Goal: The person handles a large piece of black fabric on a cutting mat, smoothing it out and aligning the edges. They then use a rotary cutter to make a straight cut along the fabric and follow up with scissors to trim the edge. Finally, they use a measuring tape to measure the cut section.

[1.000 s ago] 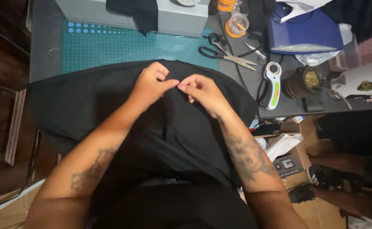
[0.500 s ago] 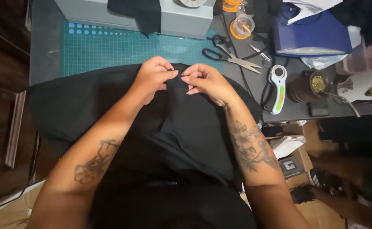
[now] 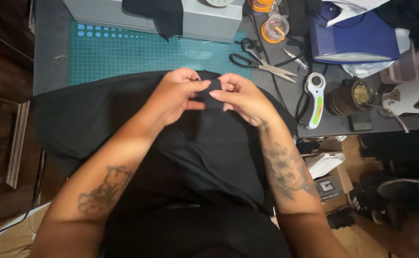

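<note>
Both hands meet at the far edge of the black fabric [image 3: 204, 143] — left hand [image 3: 178, 95] and right hand [image 3: 240, 98] each pinching a fold in a closed grip — scissors [image 3: 259, 62] lie just beyond on the desk [image 3: 51, 52].

**My sewing corner, seen from above**

I work at a grey table [image 3: 47, 52] with a teal cutting mat [image 3: 137, 52] laid across it. To my left the floor [image 3: 1, 119] is dark brown wood, with a framed panel running along the table's edge. To my right, below the tabletop, cardboard boxes [image 3: 336, 184] and dark bundles crowd a paler wooden floor. The light is dim and warm, brightest over the mat.
</note>
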